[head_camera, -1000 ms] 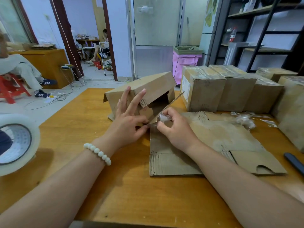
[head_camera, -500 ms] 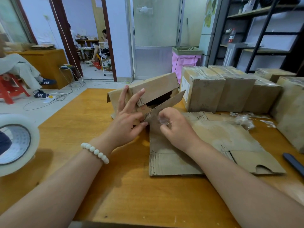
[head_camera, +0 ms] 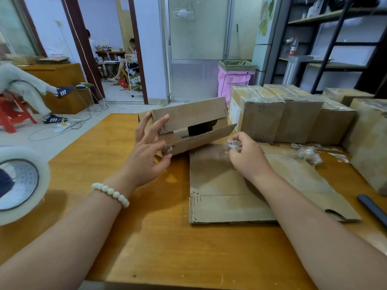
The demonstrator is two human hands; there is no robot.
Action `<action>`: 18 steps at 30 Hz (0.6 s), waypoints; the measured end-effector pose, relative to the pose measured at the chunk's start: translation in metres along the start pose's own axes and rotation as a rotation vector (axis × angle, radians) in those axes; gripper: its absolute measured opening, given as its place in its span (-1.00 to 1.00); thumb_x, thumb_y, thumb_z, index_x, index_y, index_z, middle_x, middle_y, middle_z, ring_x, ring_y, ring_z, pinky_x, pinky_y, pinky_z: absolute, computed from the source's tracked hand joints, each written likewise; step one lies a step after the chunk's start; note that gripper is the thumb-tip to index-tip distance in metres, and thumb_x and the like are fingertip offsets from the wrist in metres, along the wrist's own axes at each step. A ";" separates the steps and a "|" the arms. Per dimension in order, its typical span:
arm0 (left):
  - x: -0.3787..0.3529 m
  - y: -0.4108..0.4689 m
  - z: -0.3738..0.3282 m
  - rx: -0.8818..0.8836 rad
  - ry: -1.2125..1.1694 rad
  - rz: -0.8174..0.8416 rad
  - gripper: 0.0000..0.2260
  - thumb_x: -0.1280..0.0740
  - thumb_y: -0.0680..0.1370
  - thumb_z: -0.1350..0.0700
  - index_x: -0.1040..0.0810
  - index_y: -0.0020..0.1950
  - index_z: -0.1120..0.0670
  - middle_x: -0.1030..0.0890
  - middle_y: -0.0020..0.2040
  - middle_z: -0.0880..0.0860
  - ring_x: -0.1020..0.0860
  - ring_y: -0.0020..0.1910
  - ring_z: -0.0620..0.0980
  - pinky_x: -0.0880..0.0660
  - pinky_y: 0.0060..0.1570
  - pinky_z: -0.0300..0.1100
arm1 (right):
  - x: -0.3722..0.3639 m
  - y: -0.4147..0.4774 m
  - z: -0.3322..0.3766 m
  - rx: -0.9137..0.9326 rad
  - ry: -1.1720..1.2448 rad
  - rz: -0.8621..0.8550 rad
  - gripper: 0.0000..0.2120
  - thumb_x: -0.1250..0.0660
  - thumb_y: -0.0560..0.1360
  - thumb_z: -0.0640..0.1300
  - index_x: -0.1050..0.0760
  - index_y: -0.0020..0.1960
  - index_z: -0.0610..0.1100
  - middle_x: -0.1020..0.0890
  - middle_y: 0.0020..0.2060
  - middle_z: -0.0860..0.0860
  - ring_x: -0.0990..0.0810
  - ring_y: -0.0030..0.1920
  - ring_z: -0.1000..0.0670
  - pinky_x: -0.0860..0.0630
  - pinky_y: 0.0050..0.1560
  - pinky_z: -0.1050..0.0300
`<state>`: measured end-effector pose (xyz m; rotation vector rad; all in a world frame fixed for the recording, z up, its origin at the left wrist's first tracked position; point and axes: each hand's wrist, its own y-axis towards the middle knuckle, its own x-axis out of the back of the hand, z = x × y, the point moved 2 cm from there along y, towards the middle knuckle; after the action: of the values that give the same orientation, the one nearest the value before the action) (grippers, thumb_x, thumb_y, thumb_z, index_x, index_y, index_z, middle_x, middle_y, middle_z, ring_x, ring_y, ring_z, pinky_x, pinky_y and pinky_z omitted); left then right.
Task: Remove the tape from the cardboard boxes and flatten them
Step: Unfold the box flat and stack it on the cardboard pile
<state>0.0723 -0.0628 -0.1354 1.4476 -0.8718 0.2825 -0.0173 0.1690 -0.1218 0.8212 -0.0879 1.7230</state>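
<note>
A wooden table (head_camera: 146, 237) is filling the near part of a workroom, with a row of taped boxes (head_camera: 257, 114) standing along its far right edge. A flattened sheet of cardboard (head_camera: 219, 185) is lying right of centre, and just beyond its far left corner the open box (head_camera: 188, 116) is being held up, its long axis running left to right and its lower flap hanging open toward the near side. The left hand (head_camera: 148, 155) is gripping the box's left end, thumb pinching the flap corner and fingers spread on the face. The right hand (head_camera: 247, 158) is sitting just beside the flap's right end, curled around a wad of peeled tape (head_camera: 233, 145). Flattening probably calls for that hand to drop the wad first, as it is the nearer to the free end.
</note>
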 end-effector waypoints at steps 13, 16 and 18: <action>-0.009 0.002 -0.010 -0.027 0.042 0.037 -0.81 -0.26 0.45 0.01 -0.50 -0.31 0.07 -0.24 0.48 0.05 -0.04 0.49 0.24 0.10 0.49 -0.24 | 0.003 -0.003 -0.005 0.021 -0.664 0.278 -0.84 -0.20 0.56 -0.19 -0.46 0.12 -0.08 -0.40 0.02 -0.08 -0.41 0.12 -0.19 -0.29 -0.04 0.10; -0.009 0.001 -0.011 -0.015 0.048 0.046 -0.80 -0.25 0.45 -0.01 -0.50 -0.30 0.06 -0.22 0.49 0.02 -0.02 0.50 0.22 0.03 0.47 -0.12 | -0.001 -0.008 0.002 0.090 -0.738 0.443 -0.85 -0.15 0.55 -0.19 -0.42 0.08 -0.05 -0.41 0.03 -0.05 -0.43 0.15 -0.14 -0.34 -0.05 0.10; -0.010 0.001 -0.010 -0.020 0.049 0.045 -0.80 -0.26 0.44 -0.01 -0.50 -0.30 0.07 -0.24 0.49 0.04 -0.03 0.50 0.23 0.06 0.48 -0.18 | 0.001 -0.009 0.008 0.098 -0.714 0.527 -0.78 -0.16 0.56 -0.04 -0.35 0.19 -0.05 -0.46 0.06 -0.05 -0.48 0.16 -0.13 -0.38 -0.05 0.10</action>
<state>0.0685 -0.0502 -0.1402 1.3984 -0.8663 0.3404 -0.0053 0.1693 -0.1184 1.5597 -0.7620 1.8337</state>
